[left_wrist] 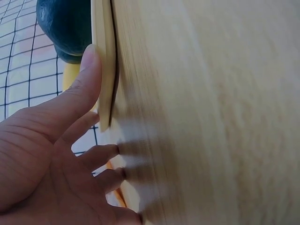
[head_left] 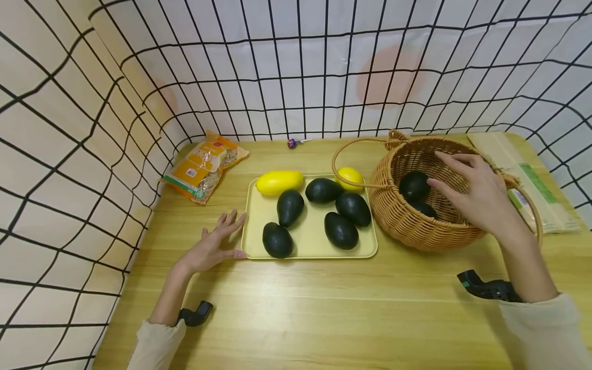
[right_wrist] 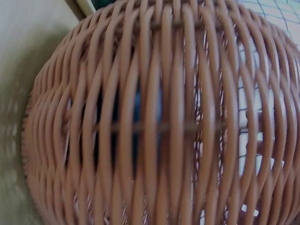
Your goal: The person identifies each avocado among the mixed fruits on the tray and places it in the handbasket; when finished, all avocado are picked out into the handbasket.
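At the left end of a pale yellow tray [head_left: 307, 250], my left hand [head_left: 210, 248] is spread, its thumb on the rim; the left wrist view shows the thumb [left_wrist: 84, 77] against the tray's edge. Several dark green avocados [head_left: 277, 240] lie on the tray with a long yellow fruit [head_left: 279, 182] and a rounder yellow one [head_left: 350, 179]. My right hand [head_left: 478, 190] reaches over a wicker basket [head_left: 416, 234], fingers and thumb apart. Inside, two dark avocados [head_left: 414, 185] show, the thumb tip close to the upper one. Wicker fills the right wrist view, hiding the hand.
An orange food packet [head_left: 203, 167] lies at the back left. A wrapped lollipop [head_left: 296, 143] sits near the rear grid [head_left: 300, 77]. Behind the basket's right side is a flat clear-and-green package [head_left: 538, 185]. One basket handle [head_left: 335, 159] loops over the tray's right end.
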`<state>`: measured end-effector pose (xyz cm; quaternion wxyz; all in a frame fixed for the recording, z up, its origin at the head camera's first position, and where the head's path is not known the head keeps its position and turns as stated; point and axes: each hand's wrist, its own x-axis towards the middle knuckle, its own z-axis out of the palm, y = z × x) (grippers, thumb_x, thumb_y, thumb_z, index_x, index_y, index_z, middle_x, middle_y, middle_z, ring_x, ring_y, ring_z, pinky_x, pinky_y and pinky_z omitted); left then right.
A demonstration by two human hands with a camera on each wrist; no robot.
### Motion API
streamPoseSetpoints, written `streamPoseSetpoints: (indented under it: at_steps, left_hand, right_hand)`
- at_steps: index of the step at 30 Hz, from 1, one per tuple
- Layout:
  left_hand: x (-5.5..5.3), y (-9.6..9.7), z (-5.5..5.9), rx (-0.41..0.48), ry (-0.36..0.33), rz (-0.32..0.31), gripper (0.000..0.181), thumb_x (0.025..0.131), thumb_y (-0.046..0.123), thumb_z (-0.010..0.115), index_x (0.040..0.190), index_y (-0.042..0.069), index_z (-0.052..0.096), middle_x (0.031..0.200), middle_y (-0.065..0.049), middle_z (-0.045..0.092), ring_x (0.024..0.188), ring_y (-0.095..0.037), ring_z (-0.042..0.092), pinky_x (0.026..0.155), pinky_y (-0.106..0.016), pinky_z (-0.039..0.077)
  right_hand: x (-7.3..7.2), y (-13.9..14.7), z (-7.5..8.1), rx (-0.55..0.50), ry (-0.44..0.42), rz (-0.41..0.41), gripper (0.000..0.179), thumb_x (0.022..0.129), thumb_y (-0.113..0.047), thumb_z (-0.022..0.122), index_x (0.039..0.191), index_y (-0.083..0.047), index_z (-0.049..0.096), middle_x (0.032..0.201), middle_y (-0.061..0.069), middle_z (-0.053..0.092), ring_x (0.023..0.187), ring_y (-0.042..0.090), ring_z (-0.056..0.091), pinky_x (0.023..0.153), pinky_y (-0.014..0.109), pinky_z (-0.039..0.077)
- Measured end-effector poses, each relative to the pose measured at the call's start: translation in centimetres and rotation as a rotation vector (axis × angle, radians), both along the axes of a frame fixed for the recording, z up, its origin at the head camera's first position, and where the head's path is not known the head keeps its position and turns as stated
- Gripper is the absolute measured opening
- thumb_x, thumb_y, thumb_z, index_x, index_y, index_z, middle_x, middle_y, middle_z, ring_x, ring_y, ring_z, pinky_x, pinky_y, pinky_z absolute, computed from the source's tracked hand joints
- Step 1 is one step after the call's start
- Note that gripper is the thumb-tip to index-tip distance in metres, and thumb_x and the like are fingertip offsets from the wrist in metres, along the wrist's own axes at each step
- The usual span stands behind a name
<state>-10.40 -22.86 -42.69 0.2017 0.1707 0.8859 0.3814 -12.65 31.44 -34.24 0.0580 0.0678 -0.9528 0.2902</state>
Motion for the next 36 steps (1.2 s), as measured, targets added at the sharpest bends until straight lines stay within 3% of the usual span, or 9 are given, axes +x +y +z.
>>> streamPoseSetpoints:
  at_steps: [11, 17, 21, 29, 36]
  left_hand:
    - [-0.1, -0.1, 0.0, -0.02, -0.003, 0.006, 0.091, 0.094, 0.024, 0.076, 0.166, 0.009, 0.021, 0.173, -0.025, -0.004, 0.158, -0.048, -0.015, 0.106, -0.087, -0.017]
    - [-0.1, -0.1, 0.0, -0.018, -0.004, 0.007, 0.092, 0.094, 0.023, 0.076, 0.166, 0.009, 0.02, 0.173, -0.025, -0.004, 0.158, -0.048, -0.015, 0.107, -0.087, -0.017]
    - [-0.2, 0.0, 0.0, -0.022, -0.002, 0.007, 0.092, 0.094, 0.022, 0.077, 0.166, 0.009, 0.021, 0.173, -0.025, -0.004, 0.158, -0.048, -0.015, 0.107, -0.087, -0.017]
    - [-0.3, 0.1, 0.0, -0.024, -0.002, 0.001, 0.092, 0.095, 0.023, 0.076, 0.166, 0.011, 0.019, 0.173, -0.025, -0.004, 0.158, -0.049, -0.015, 0.107, -0.087, -0.016]
    - [-0.2, 0.1, 0.0, -0.033, -0.002, 0.0, 0.092, 0.096, 0.024, 0.075, 0.166, 0.011, 0.018, 0.172, -0.027, -0.004, 0.158, -0.051, -0.014, 0.105, -0.089, -0.014]
  right_hand:
    - [1.2, -5.8, 1.3, -0.05, 0.136, 0.189, 0.072, 0.099, -0.026, 0.072, 0.162, -0.024, 0.038, 0.159, 0.025, 0.036, 0.143, 0.051, 0.035, 0.108, 0.076, 0.032]
    - [1.7, -10.5, 0.7, -0.044, 0.227, 0.348, 0.08, 0.094, -0.019, 0.077, 0.162, -0.023, 0.037, 0.161, 0.021, 0.036, 0.145, 0.044, 0.038, 0.111, 0.07, 0.037]
    - [2.2, -14.3, -0.6, -0.028, 0.207, 0.455, 0.081, 0.094, -0.025, 0.077, 0.163, -0.023, 0.034, 0.163, 0.019, 0.034, 0.146, 0.04, 0.04, 0.112, 0.065, 0.042]
    - [3.2, -20.5, -3.7, -0.005, 0.063, 0.619, 0.079, 0.097, -0.041, 0.072, 0.164, -0.03, 0.031, 0.17, 0.015, 0.026, 0.154, 0.039, 0.033, 0.111, 0.062, 0.047]
    - [3.3, -23.4, -5.9, -0.026, 0.036, 0.716, 0.073, 0.097, -0.033, 0.074, 0.161, -0.027, 0.039, 0.169, 0.014, 0.027, 0.153, 0.034, 0.036, 0.098, 0.046, 0.059]
